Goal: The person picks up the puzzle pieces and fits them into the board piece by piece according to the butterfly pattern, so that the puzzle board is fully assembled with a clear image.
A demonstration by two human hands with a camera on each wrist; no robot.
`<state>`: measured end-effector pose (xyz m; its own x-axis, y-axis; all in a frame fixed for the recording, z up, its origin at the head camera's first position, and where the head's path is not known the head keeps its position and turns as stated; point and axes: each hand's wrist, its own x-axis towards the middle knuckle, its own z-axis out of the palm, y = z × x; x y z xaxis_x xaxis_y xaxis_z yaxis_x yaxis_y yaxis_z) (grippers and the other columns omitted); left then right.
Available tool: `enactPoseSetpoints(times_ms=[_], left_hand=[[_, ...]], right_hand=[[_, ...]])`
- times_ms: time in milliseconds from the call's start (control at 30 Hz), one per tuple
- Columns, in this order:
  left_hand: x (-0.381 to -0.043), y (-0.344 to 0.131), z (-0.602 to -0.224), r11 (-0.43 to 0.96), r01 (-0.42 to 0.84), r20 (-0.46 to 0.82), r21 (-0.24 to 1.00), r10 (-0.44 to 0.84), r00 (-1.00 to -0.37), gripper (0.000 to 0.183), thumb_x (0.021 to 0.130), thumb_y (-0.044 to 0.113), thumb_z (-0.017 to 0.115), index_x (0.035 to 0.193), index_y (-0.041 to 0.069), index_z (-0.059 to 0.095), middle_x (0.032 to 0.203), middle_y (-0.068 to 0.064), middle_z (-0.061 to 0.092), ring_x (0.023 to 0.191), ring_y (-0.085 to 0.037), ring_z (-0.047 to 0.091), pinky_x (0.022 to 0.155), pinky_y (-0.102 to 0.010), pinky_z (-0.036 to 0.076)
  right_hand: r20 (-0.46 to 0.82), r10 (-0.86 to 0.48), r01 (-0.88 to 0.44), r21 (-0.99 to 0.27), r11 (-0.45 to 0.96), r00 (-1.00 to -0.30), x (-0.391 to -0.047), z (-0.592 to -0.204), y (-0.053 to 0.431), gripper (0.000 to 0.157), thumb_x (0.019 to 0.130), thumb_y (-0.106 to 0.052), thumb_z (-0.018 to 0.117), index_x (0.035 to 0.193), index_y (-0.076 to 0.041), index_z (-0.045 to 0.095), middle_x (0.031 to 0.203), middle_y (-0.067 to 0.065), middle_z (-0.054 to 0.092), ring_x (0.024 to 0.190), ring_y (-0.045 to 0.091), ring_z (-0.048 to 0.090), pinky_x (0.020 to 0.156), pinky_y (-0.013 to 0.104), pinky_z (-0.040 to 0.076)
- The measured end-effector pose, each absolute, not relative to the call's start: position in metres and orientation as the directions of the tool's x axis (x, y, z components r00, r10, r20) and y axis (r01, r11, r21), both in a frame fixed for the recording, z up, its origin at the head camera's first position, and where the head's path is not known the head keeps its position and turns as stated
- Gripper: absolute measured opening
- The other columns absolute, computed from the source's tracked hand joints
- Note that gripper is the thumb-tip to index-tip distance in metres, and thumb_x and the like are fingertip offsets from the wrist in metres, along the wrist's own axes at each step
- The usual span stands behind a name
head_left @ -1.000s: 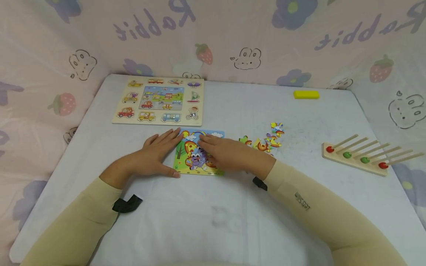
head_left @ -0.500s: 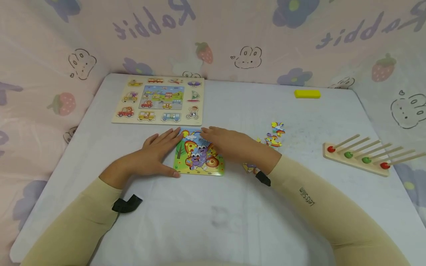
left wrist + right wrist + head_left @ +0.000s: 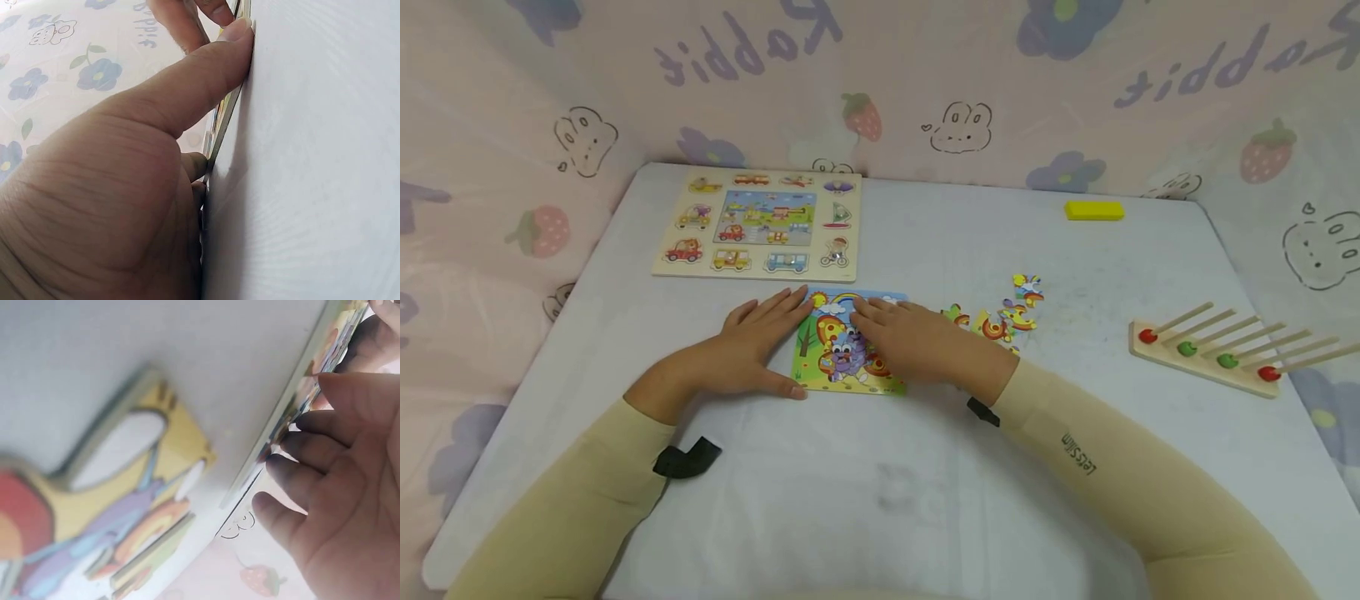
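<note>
A small picture puzzle board (image 3: 816, 371) with cartoon butterflies, a sun, a rainbow and a tree lies flat in front of me. My left hand (image 3: 741, 346) spreads along its left side, fingertips at the top left corner and thumb at the bottom left. In the left wrist view that thumb (image 3: 212, 59) lies along the board's thin edge (image 3: 226, 119). Across the right half of the picture rests my right hand (image 3: 913, 337), palm down, fingers nearly straight. The right wrist view shows these fingers (image 3: 312, 450) slightly bent, tips right at the board's surface, with nothing pinched.
Loose jigsaw pieces (image 3: 992, 327) lie right of the board, partly behind my right wrist; one (image 3: 119, 481) looms close in the right wrist view. Behind stands a vehicle puzzle board (image 3: 700, 271). A yellow block (image 3: 1094, 211) and a wooden peg stand (image 3: 1206, 358) are at the right.
My right hand shifted up and rightward, uncovering the butterfly's right wing, then came back down and left over it. The left hand stays at the board's left side.
</note>
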<state>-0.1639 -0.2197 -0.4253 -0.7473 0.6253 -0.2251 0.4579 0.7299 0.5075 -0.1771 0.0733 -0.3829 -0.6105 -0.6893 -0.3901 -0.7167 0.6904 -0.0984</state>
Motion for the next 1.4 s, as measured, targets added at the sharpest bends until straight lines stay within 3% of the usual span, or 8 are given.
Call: enactPoseSetpoints(times_ms=[167, 333, 633, 733, 833, 1000, 1233, 1400], left_hand=[[-0.164, -0.219, -0.423, 0.731, 0.456, -0.228, 0.508, 0.624, -0.747, 0.129, 0.086, 0.073, 0.081, 0.176, 0.012, 0.013, 0.183, -0.005, -0.003, 0.166, -0.031, -0.008, 0.124, -0.067, -0.003], [-0.163, -0.219, -0.422, 0.728, 0.456, -0.226, 0.513, 0.626, -0.746, 0.129, 0.086, 0.071, 0.082, 0.176, 0.011, 0.013, 0.183, -0.006, -0.002, 0.166, -0.031, -0.008, 0.124, -0.067, -0.003], [-0.165, -0.218, -0.421, 0.734, 0.463, -0.225, 0.498, 0.624, -0.748, 0.128, 0.086, 0.072, 0.082, 0.176, 0.011, 0.015, 0.183, -0.005, -0.002, 0.166, -0.03, -0.007, 0.124, -0.067, -0.002], [-0.165, -0.218, -0.421, 0.732, 0.457, -0.228, 0.505, 0.624, -0.748, 0.128, 0.086, 0.072, 0.082, 0.176, 0.011, 0.015, 0.183, -0.005, -0.002, 0.166, -0.031, -0.007, 0.124, -0.067, -0.002], [-0.164, -0.218, -0.422, 0.734, 0.454, -0.231, 0.505, 0.622, -0.748, 0.129, 0.085, 0.072, 0.082, 0.176, 0.011, 0.015, 0.183, -0.005, -0.002, 0.166, -0.031, -0.007, 0.124, -0.066, -0.002], [-0.163, -0.22, -0.425, 0.733, 0.448, -0.234, 0.512, 0.62, -0.749, 0.129, 0.085, 0.072, 0.083, 0.176, 0.011, 0.014, 0.183, -0.005, -0.002, 0.166, -0.03, -0.007, 0.124, -0.067, -0.002], [-0.163, -0.22, -0.425, 0.734, 0.453, -0.235, 0.506, 0.623, -0.746, 0.13, 0.085, 0.074, 0.081, 0.177, 0.013, 0.012, 0.183, -0.002, -0.004, 0.166, -0.028, -0.009, 0.125, -0.066, -0.003], [-0.164, -0.219, -0.422, 0.728, 0.455, -0.227, 0.513, 0.626, -0.746, 0.128, 0.086, 0.072, 0.082, 0.176, 0.012, 0.014, 0.183, -0.005, -0.002, 0.166, -0.03, -0.008, 0.124, -0.067, -0.002]], right_hand=[[-0.396, -0.679, -0.716, -0.073, 0.695, -0.619, -0.176, -0.383, 0.072, 0.065, 0.114, -0.018, 0.055, 0.173, -0.008, 0.03, 0.18, 0.011, 0.019, 0.164, 0.032, 0.018, 0.127, 0.052, 0.024], [-0.316, -0.719, -0.746, -0.049, 0.664, -0.619, -0.166, -0.389, 0.071, 0.064, 0.114, -0.021, 0.058, 0.171, -0.007, 0.034, 0.178, 0.011, 0.023, 0.163, 0.032, 0.021, 0.126, 0.049, 0.029], [-0.268, -0.834, -0.837, -0.137, 0.529, -0.483, -0.132, -0.388, 0.07, 0.065, 0.115, -0.043, 0.054, 0.17, -0.01, 0.039, 0.177, 0.008, 0.03, 0.161, 0.03, 0.027, 0.127, 0.046, 0.027], [-0.182, -0.828, -0.821, -0.135, 0.555, -0.53, -0.134, -0.39, 0.069, 0.059, 0.113, -0.038, 0.062, 0.162, -0.006, 0.052, 0.167, 0.011, 0.047, 0.154, 0.03, 0.042, 0.124, 0.044, 0.033], [-0.095, -0.774, -0.758, -0.157, 0.633, -0.627, -0.142, -0.39, 0.065, 0.053, 0.108, -0.036, 0.071, 0.149, -0.003, 0.064, 0.147, 0.012, 0.063, 0.135, 0.029, 0.058, 0.114, 0.04, 0.047], [-0.161, -0.627, -0.591, -0.222, 0.775, -0.762, -0.155, -0.392, 0.053, 0.065, 0.101, -0.051, 0.078, 0.144, -0.003, 0.065, 0.129, 0.01, 0.06, 0.112, 0.024, 0.058, 0.093, 0.037, 0.057], [-0.247, -0.574, -0.45, -0.414, 0.791, -0.781, -0.164, -0.393, 0.05, 0.052, 0.096, -0.036, 0.087, 0.131, -0.006, 0.063, 0.12, 0.006, 0.057, 0.106, 0.02, 0.055, 0.089, 0.033, 0.054], [-0.249, -0.59, -0.386, -0.555, 0.737, -0.769, -0.177, -0.394, 0.054, 0.05, 0.1, -0.024, 0.085, 0.138, -0.005, 0.058, 0.115, 0.004, 0.062, 0.104, 0.02, 0.059, 0.093, 0.034, 0.052]])
